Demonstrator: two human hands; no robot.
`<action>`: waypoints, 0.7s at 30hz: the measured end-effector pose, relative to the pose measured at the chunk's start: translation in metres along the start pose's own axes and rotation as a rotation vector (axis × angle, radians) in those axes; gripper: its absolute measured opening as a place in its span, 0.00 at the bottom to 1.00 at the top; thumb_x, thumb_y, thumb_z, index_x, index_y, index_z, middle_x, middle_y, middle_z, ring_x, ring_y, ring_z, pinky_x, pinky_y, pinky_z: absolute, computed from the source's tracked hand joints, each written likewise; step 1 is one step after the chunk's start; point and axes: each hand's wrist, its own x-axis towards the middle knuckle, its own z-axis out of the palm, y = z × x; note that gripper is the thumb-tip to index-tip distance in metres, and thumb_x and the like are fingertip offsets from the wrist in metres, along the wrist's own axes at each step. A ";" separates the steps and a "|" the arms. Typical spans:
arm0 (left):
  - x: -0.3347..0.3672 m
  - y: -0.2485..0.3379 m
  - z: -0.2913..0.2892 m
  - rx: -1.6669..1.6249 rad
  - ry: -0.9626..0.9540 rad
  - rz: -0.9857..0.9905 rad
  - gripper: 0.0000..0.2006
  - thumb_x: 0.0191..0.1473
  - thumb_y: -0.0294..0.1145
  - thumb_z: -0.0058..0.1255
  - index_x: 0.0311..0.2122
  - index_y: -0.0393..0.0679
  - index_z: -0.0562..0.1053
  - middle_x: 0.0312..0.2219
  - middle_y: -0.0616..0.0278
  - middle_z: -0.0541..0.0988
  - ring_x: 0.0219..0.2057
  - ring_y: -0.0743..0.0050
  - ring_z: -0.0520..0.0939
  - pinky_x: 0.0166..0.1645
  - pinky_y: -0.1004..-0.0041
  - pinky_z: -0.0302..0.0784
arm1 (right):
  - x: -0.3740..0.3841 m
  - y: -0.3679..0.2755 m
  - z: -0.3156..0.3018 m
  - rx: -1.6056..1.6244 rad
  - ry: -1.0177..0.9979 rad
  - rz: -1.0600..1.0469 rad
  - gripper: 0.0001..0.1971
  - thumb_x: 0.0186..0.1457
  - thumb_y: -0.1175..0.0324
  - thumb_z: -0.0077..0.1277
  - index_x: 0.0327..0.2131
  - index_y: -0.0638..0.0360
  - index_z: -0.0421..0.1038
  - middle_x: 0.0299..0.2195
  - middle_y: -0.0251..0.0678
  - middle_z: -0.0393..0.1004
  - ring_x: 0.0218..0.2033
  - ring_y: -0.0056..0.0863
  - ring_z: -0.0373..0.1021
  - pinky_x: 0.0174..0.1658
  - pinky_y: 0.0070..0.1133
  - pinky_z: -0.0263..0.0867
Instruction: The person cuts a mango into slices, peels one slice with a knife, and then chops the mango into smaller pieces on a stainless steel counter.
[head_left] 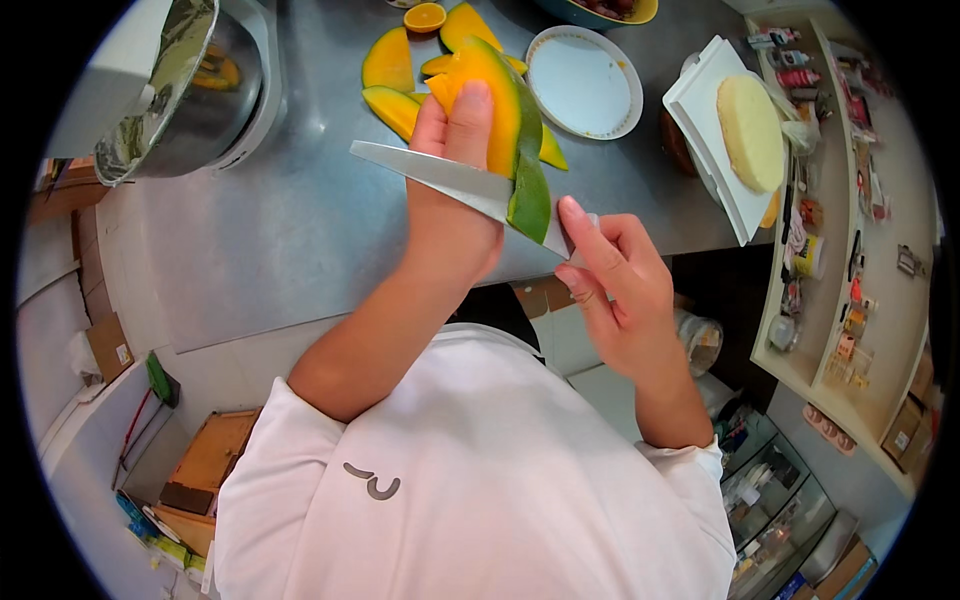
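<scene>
My left hand [452, 128] is closed around a large piece of mango [503, 105], orange flesh facing up, thumb pressed on it. A strip of green peel [530, 196] hangs from its near end. Across my left wrist, the long blade of a knife [440, 178] passes at the peel, its tip pointing left. My right hand [622, 285] grips the knife at its right end, forefinger stretched along it; the fingers hide most of the handle. Just beyond my left hand, several cut mango pieces [388, 62] lie on the steel table beside a halved orange [425, 17].
A white plate [585, 82] sits right of the mango. Further right, a round pale cake layer [750, 133] rests on a white board [700, 110]. A mixer with a steel bowl [215, 105] stands at the left of the steel table [290, 230]. Shelves [830, 200] line the right side.
</scene>
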 end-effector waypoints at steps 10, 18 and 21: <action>-0.004 -0.005 0.001 0.031 -0.045 0.082 0.16 0.62 0.47 0.48 0.48 0.48 0.69 0.33 0.70 0.75 0.31 0.85 0.76 0.33 0.82 0.72 | -0.001 -0.002 0.002 0.042 0.014 0.000 0.28 0.49 0.80 0.57 0.57 0.58 0.69 0.33 0.39 0.69 0.29 0.29 0.64 0.31 0.20 0.62; -0.007 -0.003 0.000 0.029 -0.025 0.060 0.17 0.63 0.46 0.49 0.49 0.47 0.69 0.34 0.69 0.76 0.32 0.84 0.76 0.35 0.81 0.74 | -0.006 0.001 0.004 0.007 0.077 0.047 0.28 0.49 0.76 0.60 0.56 0.53 0.70 0.31 0.39 0.68 0.26 0.31 0.64 0.29 0.23 0.62; -0.007 -0.004 -0.003 0.044 -0.041 0.044 0.16 0.63 0.45 0.48 0.49 0.47 0.69 0.34 0.69 0.76 0.33 0.84 0.76 0.35 0.80 0.74 | -0.005 0.001 0.006 -0.002 0.091 0.032 0.28 0.48 0.76 0.60 0.56 0.53 0.71 0.31 0.39 0.68 0.27 0.32 0.64 0.29 0.23 0.62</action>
